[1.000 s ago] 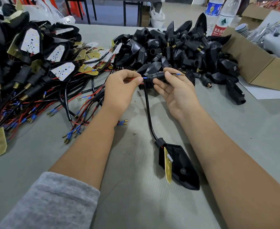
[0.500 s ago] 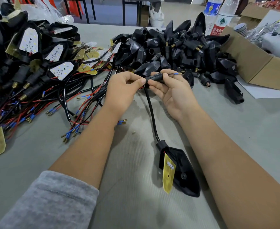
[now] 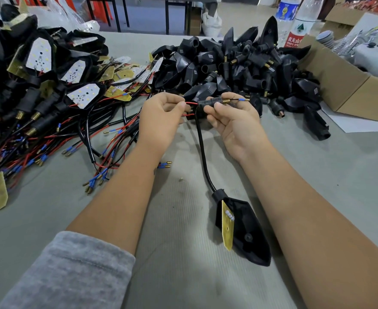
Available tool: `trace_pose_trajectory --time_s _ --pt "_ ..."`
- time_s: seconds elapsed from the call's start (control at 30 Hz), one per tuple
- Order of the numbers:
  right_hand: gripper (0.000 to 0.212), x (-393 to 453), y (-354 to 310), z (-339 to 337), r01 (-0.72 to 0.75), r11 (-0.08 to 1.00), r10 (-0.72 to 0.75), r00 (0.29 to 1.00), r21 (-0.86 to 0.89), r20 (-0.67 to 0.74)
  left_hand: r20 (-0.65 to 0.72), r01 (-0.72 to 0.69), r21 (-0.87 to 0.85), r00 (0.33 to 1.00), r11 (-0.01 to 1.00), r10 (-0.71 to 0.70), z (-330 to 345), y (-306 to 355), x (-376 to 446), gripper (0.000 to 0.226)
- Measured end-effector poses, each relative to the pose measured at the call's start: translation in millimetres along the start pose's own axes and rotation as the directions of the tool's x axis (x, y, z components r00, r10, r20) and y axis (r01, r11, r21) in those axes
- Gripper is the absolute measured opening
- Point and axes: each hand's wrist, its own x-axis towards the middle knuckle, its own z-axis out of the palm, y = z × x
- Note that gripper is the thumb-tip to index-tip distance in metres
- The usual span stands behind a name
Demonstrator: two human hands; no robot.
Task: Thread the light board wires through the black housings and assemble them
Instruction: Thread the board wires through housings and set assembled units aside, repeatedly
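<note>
Black housing (image 3: 242,230), upright yellow light board (image 3: 227,226)

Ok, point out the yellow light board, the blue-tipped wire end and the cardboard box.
yellow light board (image 3: 227,228): head view, middle of its yellow face.
blue-tipped wire end (image 3: 241,99): head view, on the blue sleeve.
cardboard box (image 3: 348,92): head view, on its near brown wall.

Only one thing has words that can be read. At the far side of the table stands a clear water bottle (image 3: 303,16) with a red label (image 3: 293,39). The label shows white Chinese characters, 农夫山, and below them some small white letters, too cut off to read. Next to it stands another bottle with a blue label (image 3: 286,10); its print is too blurry to read.
</note>
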Motion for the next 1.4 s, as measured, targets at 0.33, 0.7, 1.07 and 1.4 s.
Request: trace_pose_trajectory --time_s 0.33,0.7,1.07,1.4 --pt "0.021 -0.6 3.9 0.5 0.062 0.995 -0.061 0.998 -0.073 0.024 0.028 -0.065 0.059 0.998 0.996 0.064 -0.2 2.7 -1.8 0.016" --pt "0.015 0.5 -0.6 -0.9 -0.001 0.996 0.004 0.999 -0.085 0.034 0.119 -0.1 -0.116 0.986 0.988 0.114 0.1 1.6 -3.5 0.032" --pt "0.008 -2.4 -3.0 1.2 -0.022 0.999 0.024 0.999 -0.045 0.035 0.068 -0.013 -0.012 0.998 1.0 0.014 4.5 0.6 -3.6 0.017" --pt "0.005 -1.7 -0.2 1.1 -0.01 0.995 0.016 0.998 -0.101 0.058 0.088 -0.083 0.0 0.993 0.997 0.082 4.5 6.9 -8.3 0.013"
